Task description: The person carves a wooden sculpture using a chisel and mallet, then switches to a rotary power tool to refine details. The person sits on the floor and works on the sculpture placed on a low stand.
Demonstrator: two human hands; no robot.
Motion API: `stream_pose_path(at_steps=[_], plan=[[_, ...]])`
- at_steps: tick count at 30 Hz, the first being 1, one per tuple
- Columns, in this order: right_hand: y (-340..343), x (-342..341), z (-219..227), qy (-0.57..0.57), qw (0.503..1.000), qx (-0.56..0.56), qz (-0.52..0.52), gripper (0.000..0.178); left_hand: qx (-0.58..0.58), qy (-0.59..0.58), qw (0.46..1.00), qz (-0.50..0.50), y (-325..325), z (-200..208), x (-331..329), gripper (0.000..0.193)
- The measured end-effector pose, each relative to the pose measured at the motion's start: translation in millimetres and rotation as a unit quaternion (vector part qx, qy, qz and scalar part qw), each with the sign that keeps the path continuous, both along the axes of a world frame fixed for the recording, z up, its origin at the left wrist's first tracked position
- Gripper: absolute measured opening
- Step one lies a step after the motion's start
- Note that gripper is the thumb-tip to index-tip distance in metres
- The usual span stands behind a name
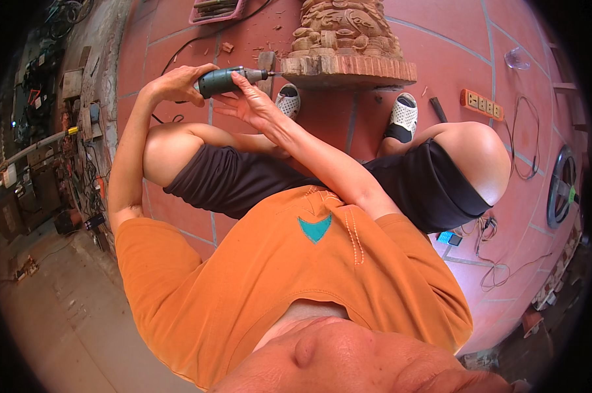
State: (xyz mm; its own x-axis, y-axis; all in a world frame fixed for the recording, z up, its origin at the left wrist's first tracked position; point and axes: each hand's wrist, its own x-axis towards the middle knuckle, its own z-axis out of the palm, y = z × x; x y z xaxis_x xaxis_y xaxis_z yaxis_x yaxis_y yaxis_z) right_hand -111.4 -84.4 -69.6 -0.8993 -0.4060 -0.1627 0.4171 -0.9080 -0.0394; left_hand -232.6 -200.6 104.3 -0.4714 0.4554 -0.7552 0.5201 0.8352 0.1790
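Your left hand (pixel 180 84) is clamping a dark-green cylindrical power tool (pixel 216 83); your right hand (pixel 259 109) is touching it, finger grip unclear.

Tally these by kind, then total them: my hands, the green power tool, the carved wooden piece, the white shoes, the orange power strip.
Hands: 2 (left hand, right hand)
Green power tool: 1
Carved wooden piece: 1
White shoes: 2 (left shoe, right shoe)
Orange power strip: 1
Total: 7
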Motion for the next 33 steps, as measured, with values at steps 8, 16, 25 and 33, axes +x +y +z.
stream_pose_path(at_steps=[8,16,25,33], plan=[[-1.5,-1.7,-1.6,0.006,1.000,0.006,0.000,0.065,-0.003,0.006,1.000,-0.010,1.6,1.1,-0.3,0.082],[2.5,-1.5,5.7,-0.012,1.000,0.001,0.004,0.061,-0.006,0.009,1.000,-0.012,4.4,2.8,-1.5,0.082],[-2.7,-3.7,-3.3,0.008,1.000,-0.007,-0.002,0.060,0.028,0.021,0.999,-0.034,-3.4,-2.6,-3.6,0.081],[-4.6,-5.3,-8.8,0.016,1.000,-0.012,-0.004,0.066,0.018,0.019,0.999,-0.025,-1.6,-2.5,-3.3,0.081]])
